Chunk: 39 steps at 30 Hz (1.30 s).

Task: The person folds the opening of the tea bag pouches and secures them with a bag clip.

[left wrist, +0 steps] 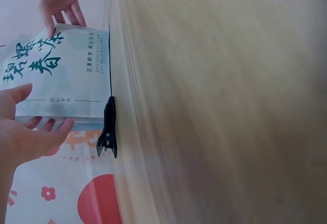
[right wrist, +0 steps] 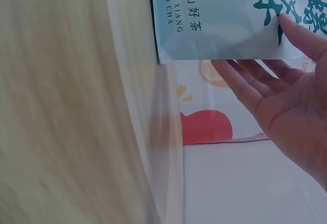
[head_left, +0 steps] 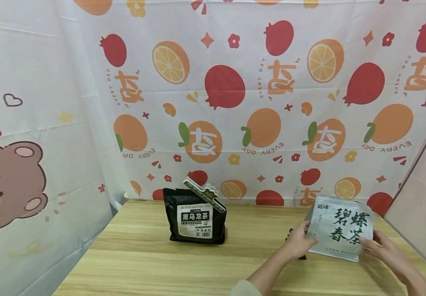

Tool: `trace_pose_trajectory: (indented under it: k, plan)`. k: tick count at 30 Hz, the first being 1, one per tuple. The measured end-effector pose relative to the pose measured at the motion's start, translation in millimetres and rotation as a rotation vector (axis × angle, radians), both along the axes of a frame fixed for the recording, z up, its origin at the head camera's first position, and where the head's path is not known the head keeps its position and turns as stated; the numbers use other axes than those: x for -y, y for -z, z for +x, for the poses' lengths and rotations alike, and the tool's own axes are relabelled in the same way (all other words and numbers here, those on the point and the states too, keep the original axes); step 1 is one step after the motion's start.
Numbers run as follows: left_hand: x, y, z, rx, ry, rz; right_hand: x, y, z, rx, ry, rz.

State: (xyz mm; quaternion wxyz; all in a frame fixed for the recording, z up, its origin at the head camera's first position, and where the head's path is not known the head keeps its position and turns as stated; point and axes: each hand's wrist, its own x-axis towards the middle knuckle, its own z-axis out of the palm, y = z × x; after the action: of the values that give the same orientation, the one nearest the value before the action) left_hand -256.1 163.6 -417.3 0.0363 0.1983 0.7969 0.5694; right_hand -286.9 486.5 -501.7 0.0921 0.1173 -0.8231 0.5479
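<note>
A pale blue-green tea bag [head_left: 340,227] with large dark green characters stands at the right of the table, its front toward me. My left hand [head_left: 299,242] grips its left side, thumb on the front and fingers around the edge. On the opposite side my right hand [head_left: 383,250] holds the bag, its thumb over the printed front and the fingers reaching behind. Beside the bag's left side lies a black clip [left wrist: 108,127] on the table, partly hidden by my left hand in the head view. The right wrist view shows the bag's lower corner close to the tabletop.
A black oolong tea bag [head_left: 195,220] stands left of centre on the wooden table [head_left: 142,263]. A white and black sealing clip [head_left: 204,195] sits slanted across its top. Behind the table hangs a fruit-patterned cloth [head_left: 251,164]; a cloth with a bear covers the left side.
</note>
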Motion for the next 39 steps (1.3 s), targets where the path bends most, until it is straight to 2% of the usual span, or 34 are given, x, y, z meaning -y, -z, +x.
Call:
trace_pose_trajectory:
  k: [5, 8, 14, 17, 22, 24, 28, 30, 34, 39]
  plan:
    - [-0.7, 2.8, -2.1, -0.010, -0.109, -0.033, 9.3, 0.0, -1.0, -0.023, -0.016, 0.012]
    - [-0.1, 5.5, -3.3, -0.007, -0.159, -0.020, 17.9, -2.1, -0.7, -0.038, -0.003, 0.017]
    - [2.6, 9.7, -7.8, -0.017, -0.177, 0.070, 29.8, -5.8, -0.5, -0.064, 0.002, 0.026]
    - [4.8, 10.3, -8.5, -0.015, -0.196, 0.106, 34.3, -6.1, -0.3, -0.070, -0.021, 0.002]
    - [9.4, 10.4, -8.1, -0.027, -0.227, 0.133, 69.0, -40.9, 23.6, -0.012, 0.026, 0.073]
    - [11.3, 10.6, -8.8, -0.027, -0.228, 0.134, 77.1, -49.5, 28.7, 0.012, 0.046, 0.104]
    - [14.5, 11.0, -10.7, -0.005, -0.237, 0.131, 71.5, -38.7, 18.7, 0.003, 0.016, 0.090]
    - [16.1, 10.7, -11.1, 0.004, -0.241, 0.133, 75.0, -39.7, 18.0, 0.001, 0.023, 0.094]
    - [19.0, 9.9, -12.2, 0.009, -0.241, 0.154, 87.0, -51.3, 23.4, 0.001, 0.013, 0.100]
    - [24.1, 10.7, -15.1, 0.016, -0.239, 0.170, 84.2, -43.4, 13.7, -0.046, -0.045, 0.067]
